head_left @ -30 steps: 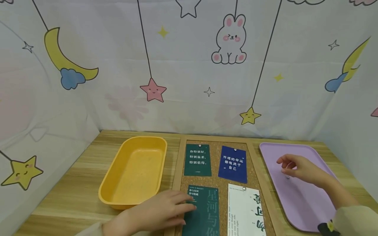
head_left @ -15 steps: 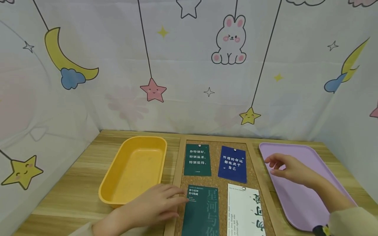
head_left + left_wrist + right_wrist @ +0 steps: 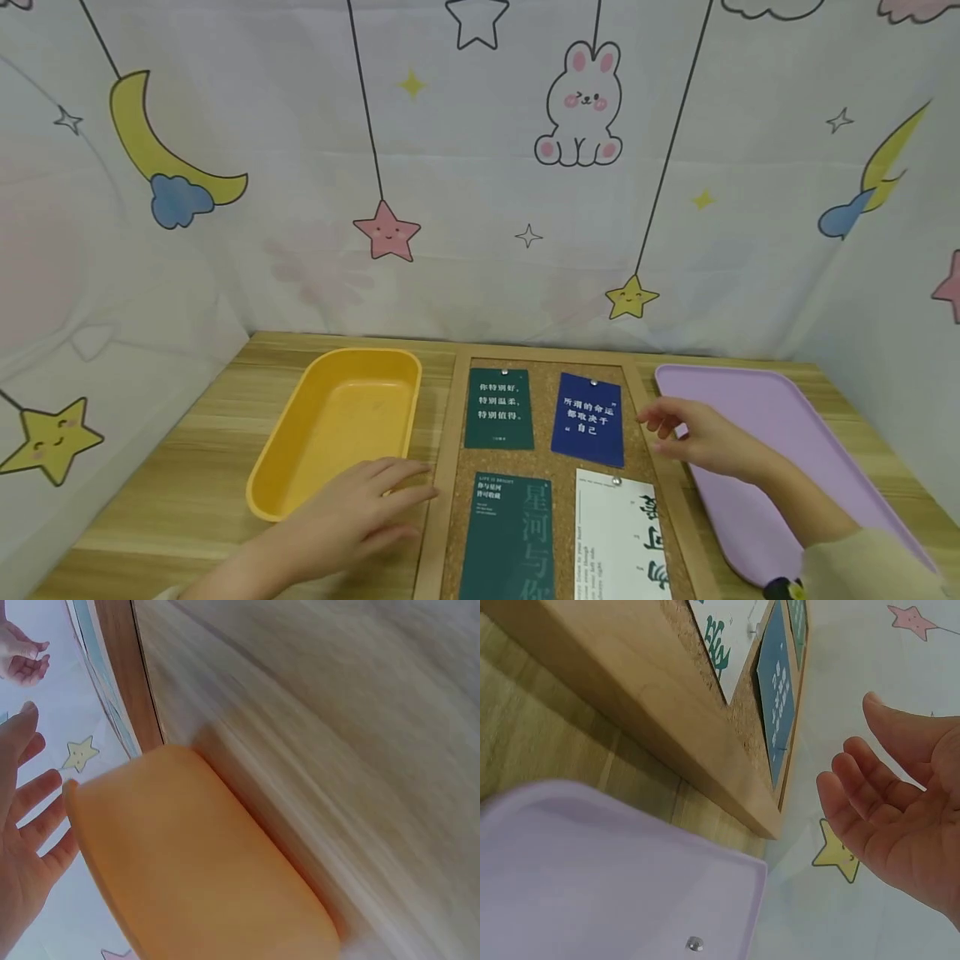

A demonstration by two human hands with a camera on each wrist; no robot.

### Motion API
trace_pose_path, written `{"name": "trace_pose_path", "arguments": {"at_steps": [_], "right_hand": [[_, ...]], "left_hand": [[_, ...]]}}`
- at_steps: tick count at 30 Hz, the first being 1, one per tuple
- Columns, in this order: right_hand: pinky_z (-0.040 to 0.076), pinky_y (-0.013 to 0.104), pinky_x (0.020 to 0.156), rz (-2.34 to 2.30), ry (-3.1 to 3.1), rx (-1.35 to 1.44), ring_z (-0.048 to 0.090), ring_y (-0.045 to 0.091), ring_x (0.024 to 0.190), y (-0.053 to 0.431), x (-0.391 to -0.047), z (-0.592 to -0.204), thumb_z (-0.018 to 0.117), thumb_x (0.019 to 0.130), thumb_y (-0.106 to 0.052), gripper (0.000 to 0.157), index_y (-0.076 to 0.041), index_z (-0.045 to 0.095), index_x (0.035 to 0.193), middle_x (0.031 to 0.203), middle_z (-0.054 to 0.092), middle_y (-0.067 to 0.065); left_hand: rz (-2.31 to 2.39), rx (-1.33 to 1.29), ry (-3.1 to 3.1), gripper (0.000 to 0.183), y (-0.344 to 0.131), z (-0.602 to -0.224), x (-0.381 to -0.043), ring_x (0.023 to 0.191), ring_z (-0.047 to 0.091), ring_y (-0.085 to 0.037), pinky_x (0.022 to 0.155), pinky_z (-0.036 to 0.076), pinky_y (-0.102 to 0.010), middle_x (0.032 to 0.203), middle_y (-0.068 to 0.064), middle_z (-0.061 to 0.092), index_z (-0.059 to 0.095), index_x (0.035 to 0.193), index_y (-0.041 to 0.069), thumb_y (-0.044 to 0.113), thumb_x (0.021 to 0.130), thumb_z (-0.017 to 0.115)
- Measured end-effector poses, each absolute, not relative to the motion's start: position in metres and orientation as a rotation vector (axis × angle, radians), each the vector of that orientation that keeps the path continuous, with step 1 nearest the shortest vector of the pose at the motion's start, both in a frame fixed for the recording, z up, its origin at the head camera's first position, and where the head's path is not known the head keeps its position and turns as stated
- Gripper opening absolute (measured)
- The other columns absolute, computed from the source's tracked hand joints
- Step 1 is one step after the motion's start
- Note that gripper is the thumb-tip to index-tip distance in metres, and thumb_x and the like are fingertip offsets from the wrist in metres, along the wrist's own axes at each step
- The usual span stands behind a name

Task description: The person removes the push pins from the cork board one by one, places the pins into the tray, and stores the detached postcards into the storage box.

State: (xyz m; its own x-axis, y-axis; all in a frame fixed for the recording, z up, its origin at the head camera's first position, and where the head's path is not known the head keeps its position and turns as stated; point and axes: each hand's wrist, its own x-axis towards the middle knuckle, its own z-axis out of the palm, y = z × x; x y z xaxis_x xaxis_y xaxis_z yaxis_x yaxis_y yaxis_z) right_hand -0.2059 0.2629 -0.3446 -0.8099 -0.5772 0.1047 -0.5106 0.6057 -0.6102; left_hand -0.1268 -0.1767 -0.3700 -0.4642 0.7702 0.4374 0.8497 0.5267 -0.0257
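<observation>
A wood-framed cork board [image 3: 540, 464] lies between my hands, bearing a small green card [image 3: 498, 425], a blue card [image 3: 588, 442], a dark green card [image 3: 504, 542] and a white card [image 3: 603, 525]. Clear pushpins show at the tops of the small green, blue and white cards. My right hand [image 3: 701, 433], fingers loosely bent, hovers over the board's right edge beside the blue card; the right wrist view shows nothing in it. My left hand [image 3: 360, 508] is held with relaxed, spread fingers between the yellow basin [image 3: 337, 442] and the board, also holding nothing.
A purple tray [image 3: 750, 392] lies right of the board, under my right forearm. One clear pushpin [image 3: 695, 944] sits in it in the right wrist view. A white patterned curtain [image 3: 465, 167] closes off the back and sides of the wooden table [image 3: 180, 450].
My right hand has moved left from over the purple tray to the board's right edge. My left hand has drawn back left, off the dark green card toward the yellow basin.
</observation>
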Motion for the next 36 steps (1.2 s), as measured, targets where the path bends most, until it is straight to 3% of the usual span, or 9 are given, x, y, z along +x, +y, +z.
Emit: {"name": "trace_pose_path", "arguments": {"at_steps": [6, 13, 22, 27, 30, 32, 34, 36], "right_hand": [[0.051, 0.028, 0.072, -1.028, 2.658, -0.904, 0.054, 0.013, 0.085, 0.251, -0.208, -0.346, 0.065, 0.084, -0.005, 0.030, 0.006, 0.057, 0.112, 0.100, 0.060, 0.014], [0.050, 0.028, 0.074, -1.024, 2.590, -0.933, 0.054, 0.016, 0.087, 0.233, -0.210, -0.346, 0.065, 0.086, -0.006, 0.028, 0.003, 0.057, 0.112, 0.103, 0.059, 0.013], [0.050, 0.031, 0.075, -0.964, 2.541, -1.014, 0.054, 0.023, 0.088, 0.209, -0.213, -0.352, 0.068, 0.084, -0.006, 0.031, 0.002, 0.057, 0.112, 0.101, 0.059, 0.010], [0.049, 0.035, 0.079, -0.907, 2.523, -0.937, 0.054, 0.023, 0.090, 0.195, -0.211, -0.353, 0.073, 0.080, -0.012, 0.037, -0.002, 0.058, 0.112, 0.100, 0.058, 0.006], [0.049, 0.034, 0.079, -0.901, 2.495, -0.913, 0.053, 0.022, 0.090, 0.187, -0.210, -0.355, 0.075, 0.078, -0.013, 0.039, -0.004, 0.058, 0.111, 0.098, 0.057, 0.005], [0.048, 0.033, 0.079, -0.916, 2.467, -0.913, 0.052, 0.021, 0.089, 0.182, -0.210, -0.357, 0.076, 0.077, -0.013, 0.039, -0.004, 0.058, 0.110, 0.096, 0.056, 0.005], [0.048, 0.031, 0.078, -0.928, 2.444, -0.915, 0.052, 0.021, 0.088, 0.177, -0.210, -0.359, 0.077, 0.076, -0.012, 0.039, -0.004, 0.058, 0.109, 0.095, 0.056, 0.004], [0.048, 0.030, 0.078, -0.935, 2.423, -0.923, 0.052, 0.021, 0.087, 0.173, -0.210, -0.362, 0.078, 0.075, -0.012, 0.040, -0.004, 0.059, 0.109, 0.094, 0.056, 0.004]], "left_hand": [[-0.297, -1.209, -2.360, 0.039, -0.192, -0.368, -0.128, 0.105, 0.056, -0.021, 0.082, 0.051, -0.040, 0.125, -0.006, 0.055, 0.058, 0.122, 0.018, 0.032, 0.087, 0.065], [-0.359, -1.102, -2.340, 0.037, -0.212, -0.363, -0.131, 0.105, 0.056, -0.025, 0.080, 0.050, -0.044, 0.123, -0.009, 0.056, 0.061, 0.120, 0.012, 0.038, 0.096, 0.049], [-0.391, -0.909, -2.410, 0.034, -0.236, -0.363, -0.134, 0.103, 0.057, -0.029, 0.077, 0.052, -0.043, 0.120, -0.012, 0.057, 0.060, 0.120, 0.011, 0.030, 0.092, 0.060], [-0.376, -0.825, -2.419, 0.034, -0.249, -0.365, -0.141, 0.099, 0.059, -0.033, 0.072, 0.053, -0.044, 0.116, -0.014, 0.058, 0.061, 0.116, 0.008, 0.034, 0.096, 0.051], [-0.357, -0.784, -2.421, 0.030, -0.256, -0.368, -0.145, 0.095, 0.059, -0.035, 0.071, 0.053, -0.046, 0.113, -0.017, 0.059, 0.061, 0.115, 0.006, 0.022, 0.090, 0.063], [-0.349, -0.740, -2.432, 0.040, -0.260, -0.371, -0.148, 0.093, 0.060, -0.037, 0.070, 0.053, -0.048, 0.110, -0.018, 0.059, 0.061, 0.113, 0.004, 0.008, 0.076, 0.075], [-0.348, -0.678, -2.435, 0.049, -0.264, -0.373, -0.150, 0.087, 0.061, -0.037, 0.067, 0.053, -0.048, 0.104, -0.019, 0.060, 0.061, 0.109, 0.001, -0.002, 0.064, 0.080], [-0.348, -0.588, -2.450, 0.049, -0.268, -0.374, -0.152, 0.082, 0.061, -0.037, 0.062, 0.052, -0.047, 0.099, -0.020, 0.060, 0.062, 0.106, -0.002, -0.004, 0.061, 0.082]]}}
